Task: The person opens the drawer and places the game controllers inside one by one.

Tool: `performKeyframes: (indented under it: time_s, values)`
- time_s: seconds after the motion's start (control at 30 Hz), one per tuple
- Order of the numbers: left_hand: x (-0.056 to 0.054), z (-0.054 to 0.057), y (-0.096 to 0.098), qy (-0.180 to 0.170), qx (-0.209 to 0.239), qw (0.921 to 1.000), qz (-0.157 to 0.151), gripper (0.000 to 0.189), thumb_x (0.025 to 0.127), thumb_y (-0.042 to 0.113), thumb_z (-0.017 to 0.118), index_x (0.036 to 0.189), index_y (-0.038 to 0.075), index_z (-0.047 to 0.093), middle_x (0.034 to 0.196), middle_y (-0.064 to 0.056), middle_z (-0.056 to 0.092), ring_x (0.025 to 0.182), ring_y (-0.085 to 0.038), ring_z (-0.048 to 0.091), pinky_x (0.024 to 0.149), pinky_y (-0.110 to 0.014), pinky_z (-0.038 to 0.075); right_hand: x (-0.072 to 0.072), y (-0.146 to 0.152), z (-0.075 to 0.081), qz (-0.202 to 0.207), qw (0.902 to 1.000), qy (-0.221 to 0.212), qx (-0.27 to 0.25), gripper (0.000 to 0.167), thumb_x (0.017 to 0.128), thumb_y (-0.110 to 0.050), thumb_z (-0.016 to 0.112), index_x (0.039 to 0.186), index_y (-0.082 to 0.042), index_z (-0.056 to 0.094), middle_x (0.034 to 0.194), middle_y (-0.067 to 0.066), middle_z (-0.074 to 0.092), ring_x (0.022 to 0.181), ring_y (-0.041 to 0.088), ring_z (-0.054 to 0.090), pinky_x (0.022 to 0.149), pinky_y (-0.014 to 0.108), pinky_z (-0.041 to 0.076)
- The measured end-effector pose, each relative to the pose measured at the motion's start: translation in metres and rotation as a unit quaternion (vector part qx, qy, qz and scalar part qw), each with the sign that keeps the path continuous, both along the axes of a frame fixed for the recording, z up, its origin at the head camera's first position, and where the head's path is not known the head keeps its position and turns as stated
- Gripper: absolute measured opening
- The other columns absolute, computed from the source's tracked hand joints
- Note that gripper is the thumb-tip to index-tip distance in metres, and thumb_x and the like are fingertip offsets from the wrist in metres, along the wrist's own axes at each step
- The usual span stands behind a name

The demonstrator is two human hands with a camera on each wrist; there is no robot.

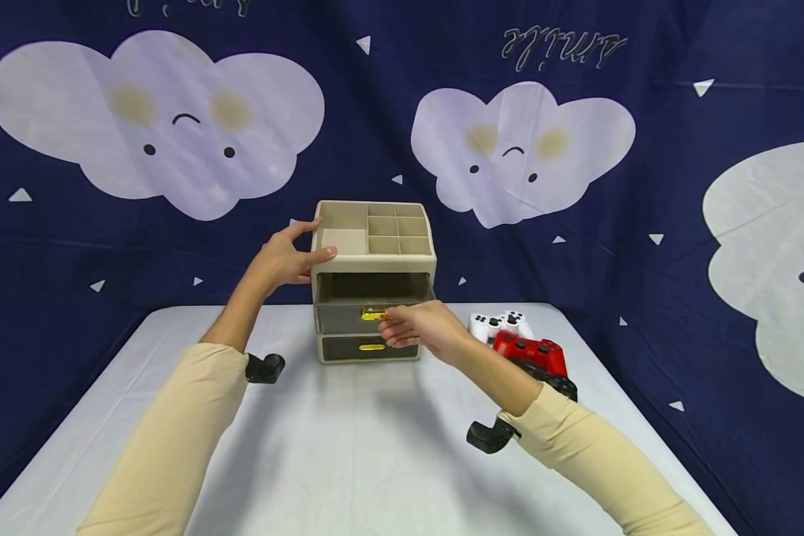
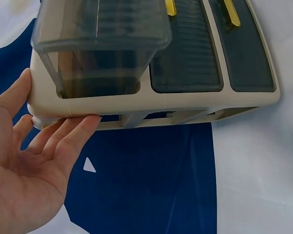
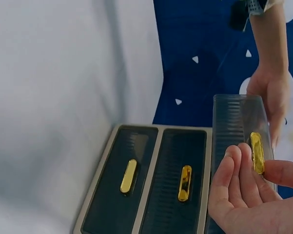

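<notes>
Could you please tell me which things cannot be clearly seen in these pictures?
Head view: the middle drawer is hidden behind the pulled-out top drawer.
Head view: the right hand covers part of the gold handle.
Head view: the right arm covers part of the black controller.
Head view: the upper-left lettering is cut off by the top edge.
Left wrist view: the top drawer's front is cut off by the upper edge.

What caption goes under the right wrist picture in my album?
The right hand pinches the gold handle of the pulled-out top drawer; two closed drawers sit below.
</notes>
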State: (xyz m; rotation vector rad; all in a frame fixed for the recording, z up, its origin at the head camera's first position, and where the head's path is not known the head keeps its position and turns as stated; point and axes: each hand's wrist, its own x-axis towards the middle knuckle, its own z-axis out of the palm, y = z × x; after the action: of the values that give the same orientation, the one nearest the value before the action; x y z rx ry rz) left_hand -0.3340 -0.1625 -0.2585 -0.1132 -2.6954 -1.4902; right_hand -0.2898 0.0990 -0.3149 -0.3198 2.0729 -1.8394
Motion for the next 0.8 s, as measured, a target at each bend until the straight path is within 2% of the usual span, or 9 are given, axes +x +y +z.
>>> performKeyframes:
  time_s: [0.13,0.3,0.63,0.8]
  values:
    - [0.0,0.0,0.0,0.0,-0.002,1.0,-0.001,0.084,0.096,0.038,0.071,0.163,0.029,0.023,0.164,-0.024,0.027,0.122,-0.043,0.063,0.096,-0.048,0.058,0.009,0.001,-0.001,0.007,1.0,0.005,0.004,0.033,0.1,-0.016,0.061,0.111,0.014,0.07,0.081,0.004,0.075,0.071,0.013,0.071,0.076,0.029,0.063]
    - [0.0,0.0,-0.001,-0.004,-0.003,1.0,-0.003,0.084,0.096,0.038,0.071,0.164,0.03,0.022,0.164,-0.024,0.027,0.123,-0.043,0.063,0.097,-0.048,0.057,0.021,0.002,0.0,0.006,0.9999,0.006,0.014,0.038,0.099,-0.015,0.062,0.117,0.017,0.067,0.086,0.007,0.077,0.072,0.012,0.072,0.079,0.029,0.063]
    - [0.002,0.0,-0.001,-0.003,0.002,1.0,-0.008,0.084,0.097,0.037,0.071,0.164,0.029,0.021,0.166,-0.023,0.021,0.122,-0.044,0.063,0.098,-0.05,0.057,0.04,0.006,-0.003,0.009,0.9997,0.012,0.017,0.033,0.099,-0.015,0.062,0.112,0.015,0.07,0.084,0.005,0.077,0.073,0.013,0.073,0.078,0.029,0.063]
    - [0.002,-0.001,-0.001,-0.001,0.001,1.0,-0.009,0.083,0.097,0.037,0.07,0.164,0.03,0.021,0.167,-0.021,0.019,0.122,-0.044,0.063,0.099,-0.05,0.056,0.044,0.006,-0.006,0.009,0.9998,0.017,0.01,0.033,0.099,-0.014,0.061,0.113,0.015,0.07,0.084,0.004,0.077,0.072,0.012,0.073,0.078,0.03,0.063]
